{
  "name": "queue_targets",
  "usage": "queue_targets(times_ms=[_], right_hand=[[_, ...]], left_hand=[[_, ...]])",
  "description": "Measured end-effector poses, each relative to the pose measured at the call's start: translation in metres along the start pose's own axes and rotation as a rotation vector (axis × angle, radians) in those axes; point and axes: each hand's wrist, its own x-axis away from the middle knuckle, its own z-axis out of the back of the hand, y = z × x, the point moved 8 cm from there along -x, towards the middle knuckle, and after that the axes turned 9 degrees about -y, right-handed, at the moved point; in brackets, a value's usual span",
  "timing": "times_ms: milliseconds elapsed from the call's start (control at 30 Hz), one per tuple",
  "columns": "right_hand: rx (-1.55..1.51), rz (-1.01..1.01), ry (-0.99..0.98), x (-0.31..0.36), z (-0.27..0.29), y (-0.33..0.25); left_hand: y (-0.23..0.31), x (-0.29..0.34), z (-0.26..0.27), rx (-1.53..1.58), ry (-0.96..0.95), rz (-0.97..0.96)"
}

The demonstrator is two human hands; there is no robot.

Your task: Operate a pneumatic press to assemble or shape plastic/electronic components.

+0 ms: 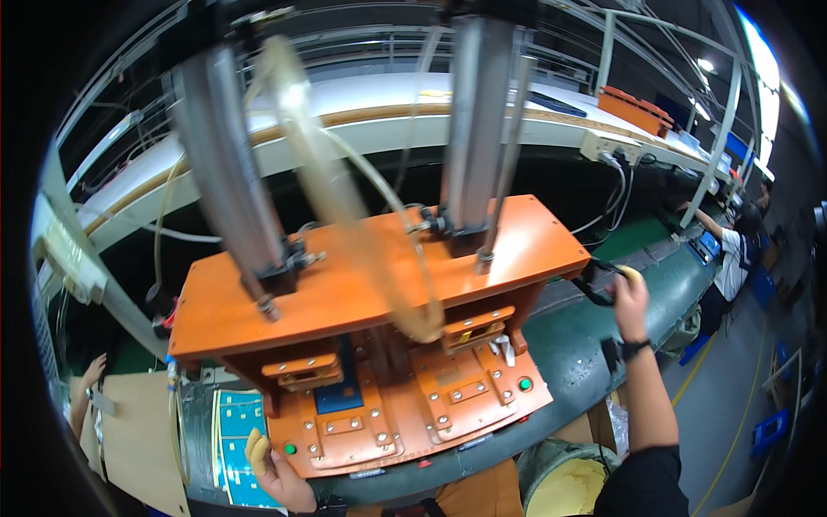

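Note:
My right hand (631, 310), with a yellow finger cot and a dark watch on its wrist, is closed on a thin black frame-like piece (594, 286) beside the right end of an orange press (379, 276). At the press's lower left corner is my left hand (284, 484). Yellow cots cover its fingers, which look loosely bent and hold nothing visible. It lies between the green button (289, 449) and a blue sheet with pale patches (241, 448). A dark blue plate (338, 398) sits on the left part of the press bed.
Two metal cylinders (469, 129) and a clear hose (323, 172) rise above the press. Cardboard (133, 431) lies to the left, near another person's hand (93, 372). A lined bin (564, 487) stands at lower right. Another person (732, 258) works farther right.

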Motion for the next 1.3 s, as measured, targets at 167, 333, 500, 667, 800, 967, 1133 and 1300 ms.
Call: queue_targets(times_ms=[167, 333, 500, 667, 800, 967, 1133, 1300], right_hand=[[-0.004, 0.145, -0.052, 0.147, 0.05, -0.153], [0.155, 0.535, -0.278, 0.244, -0.019, -0.291], [0.141, 0.889, -1.157, 0.288, -0.166, -0.355], [0.337, 1.26, -1.123, 0.312, -0.288, -0.351], [0.405, 1.15, -1.117, 0.302, -0.351, -0.333], [0.452, 0.931, -0.975, 0.279, -0.366, -0.315], [0.516, 0.834, -0.994, 0.278, -0.369, -0.301], [0.592, 0.874, -1.076, 0.277, -0.375, -0.309]], left_hand=[[-0.004, 0.001, 0.0, -0.005, -0.103, -0.028], [0.003, -0.003, -0.001, 0.008, -0.12, -0.071], [0.008, -0.004, -0.003, 0.038, -0.143, -0.067], [0.01, -0.004, -0.002, 0.063, -0.151, -0.071], [0.008, -0.004, -0.002, 0.074, -0.145, -0.067], [0.007, -0.005, -0.001, 0.026, -0.151, -0.062], [0.008, -0.005, -0.001, 0.041, -0.174, -0.072], [0.008, -0.006, -0.002, 0.093, -0.171, -0.051]])
